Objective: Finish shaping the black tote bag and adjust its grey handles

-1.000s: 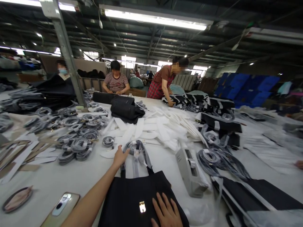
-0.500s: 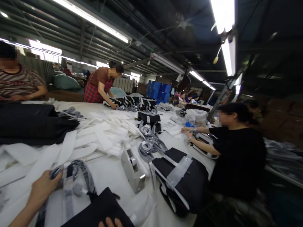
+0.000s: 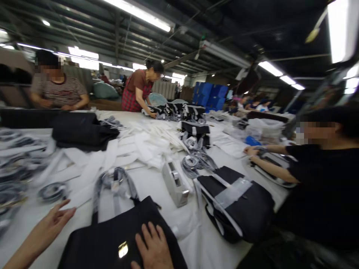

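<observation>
A black handbag (image 3: 109, 239) with a gold-coloured clasp lies on the white table in front of me. Its two handles (image 3: 130, 179), wrapped in clear plastic, reach away from me. My right hand (image 3: 153, 243) rests flat on the front of the bag with its fingers spread. Left of the bag, my left hand (image 3: 54, 224) is in the air with nothing in it and its fingers apart. Just beyond that hand lies a coiled, plastic-wrapped strap (image 3: 52, 191).
A grey tape dispenser (image 3: 175, 185) stands beyond the bag. To its right lies another black bag (image 3: 238, 201) with white strips. White foam strips (image 3: 140, 145) cover the middle. Wrapped straps (image 3: 14, 164) are piled at left. A co-worker (image 3: 331, 179) handles a bag at right; two others work across the table.
My left hand has let go of the bag's wrapped handles and moved down and left. More of my right hand shows on the bag. The view has turned left.
</observation>
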